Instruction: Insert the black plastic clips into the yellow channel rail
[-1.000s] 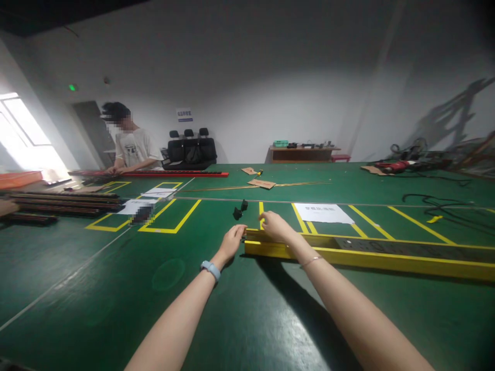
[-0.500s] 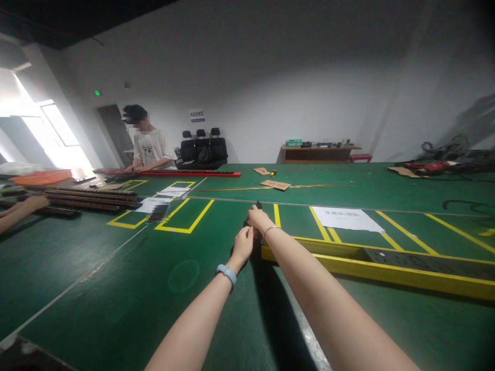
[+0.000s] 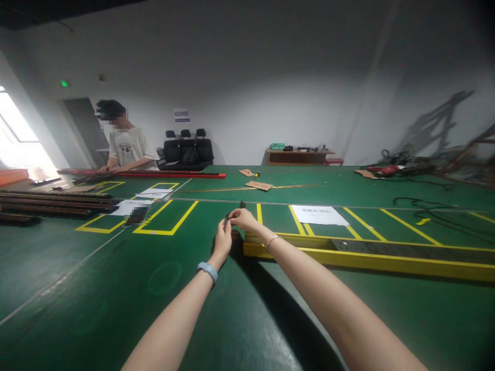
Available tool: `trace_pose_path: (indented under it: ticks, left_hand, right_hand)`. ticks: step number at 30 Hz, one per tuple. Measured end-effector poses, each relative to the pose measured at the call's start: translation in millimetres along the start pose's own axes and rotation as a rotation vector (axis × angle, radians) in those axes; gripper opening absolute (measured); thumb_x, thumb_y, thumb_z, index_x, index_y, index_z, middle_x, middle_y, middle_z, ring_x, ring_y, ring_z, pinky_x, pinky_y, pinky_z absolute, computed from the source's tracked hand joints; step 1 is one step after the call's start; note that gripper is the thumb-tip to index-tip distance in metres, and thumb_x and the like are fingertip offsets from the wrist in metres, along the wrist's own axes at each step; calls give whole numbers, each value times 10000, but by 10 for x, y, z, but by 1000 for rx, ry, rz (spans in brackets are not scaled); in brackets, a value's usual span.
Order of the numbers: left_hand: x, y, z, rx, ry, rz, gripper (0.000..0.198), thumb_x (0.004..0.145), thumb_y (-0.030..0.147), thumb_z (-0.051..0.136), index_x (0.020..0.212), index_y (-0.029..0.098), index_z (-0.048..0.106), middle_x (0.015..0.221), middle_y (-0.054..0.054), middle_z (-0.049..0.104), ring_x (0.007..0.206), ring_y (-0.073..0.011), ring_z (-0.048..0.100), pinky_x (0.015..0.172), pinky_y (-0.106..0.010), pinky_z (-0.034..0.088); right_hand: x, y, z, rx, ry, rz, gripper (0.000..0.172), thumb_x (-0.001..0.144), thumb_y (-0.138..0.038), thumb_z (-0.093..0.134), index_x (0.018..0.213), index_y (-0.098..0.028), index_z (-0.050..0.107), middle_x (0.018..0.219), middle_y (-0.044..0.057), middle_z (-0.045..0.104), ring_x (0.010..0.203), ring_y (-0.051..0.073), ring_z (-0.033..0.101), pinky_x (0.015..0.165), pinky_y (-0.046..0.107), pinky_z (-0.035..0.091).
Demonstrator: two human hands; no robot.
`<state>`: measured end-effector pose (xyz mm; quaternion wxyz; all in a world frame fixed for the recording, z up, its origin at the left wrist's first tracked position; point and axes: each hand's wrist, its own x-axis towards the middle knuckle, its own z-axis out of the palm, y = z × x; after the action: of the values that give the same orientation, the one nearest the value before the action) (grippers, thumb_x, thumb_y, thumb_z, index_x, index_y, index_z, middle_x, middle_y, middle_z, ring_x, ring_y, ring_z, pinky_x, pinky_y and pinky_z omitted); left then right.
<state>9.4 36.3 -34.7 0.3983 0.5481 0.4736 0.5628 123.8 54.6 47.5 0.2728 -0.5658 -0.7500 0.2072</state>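
Observation:
Over the green table [image 3: 127, 299], my left hand [image 3: 221, 241] and my right hand [image 3: 243, 220] meet at the fingertips. Both are closed in a pinch around something small and dark, too hidden by the fingers to name. A short dark upright piece [image 3: 242, 204] shows just behind my right hand; whether it touches the fingers I cannot tell. To the right of the hands lies the near end of a long yellow channel-shaped frame [image 3: 348, 260] with a dark strip [image 3: 390, 247] inside it. My right forearm passes over that frame.
Bundled dark strips [image 3: 50, 203] lie at left. A person [image 3: 129, 147] stands at a long red rail [image 3: 185, 174] across the table. Paper sheets [image 3: 319, 215], cardboard pieces [image 3: 259, 185], yellow tape lines [image 3: 185, 217] and dark cables [image 3: 417, 203] are spread farther out.
My view has turned right, so the scene sits farther left. My left fingertips have come up to meet my right ones. Another person's hand at the left edge is out of view.

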Motion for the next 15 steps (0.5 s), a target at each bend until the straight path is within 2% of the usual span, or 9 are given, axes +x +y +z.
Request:
trace_pose_path:
  ticks: [4,9,12,15]
  left_hand:
    - [-48,75,-18,-170,-103,37,547,837,600,473,1166,169,545,1025,-101,668,770,-186,664,665,-311,536]
    - [-113,134,-66,-277,-140,19,502,731,478,666,1101,143,611,1043,-96,678,843,-179,657,734,-299,524]
    - [-132,142,-78,-306,-175,-51,460,699,442,700,1024,125,627,976,-85,690,808,-163,653,698,-272,513]
    - [-135,145,-71,-334,-205,-75,420,696,421,706,985,126,626,946,-71,688,790,-147,646,658,-236,496]
  right_hand:
    - [-240,-36,8,93,87,-77,164,822,-156,559,933,-184,676,970,20,697,875,132,632,804,223,483]
    - [-604,77,-107,120,163,-155,438,823,-120,507,1254,-196,505,1250,61,582,1087,142,565,914,266,455]
    - [-939,267,-273,-31,271,-191,425,812,-104,499,1230,-180,516,1265,86,544,1183,179,484,1009,315,381]
    - [-1289,517,-409,-289,384,-110,302,837,-121,470,1114,-177,576,1100,94,598,1045,204,537,929,328,418]
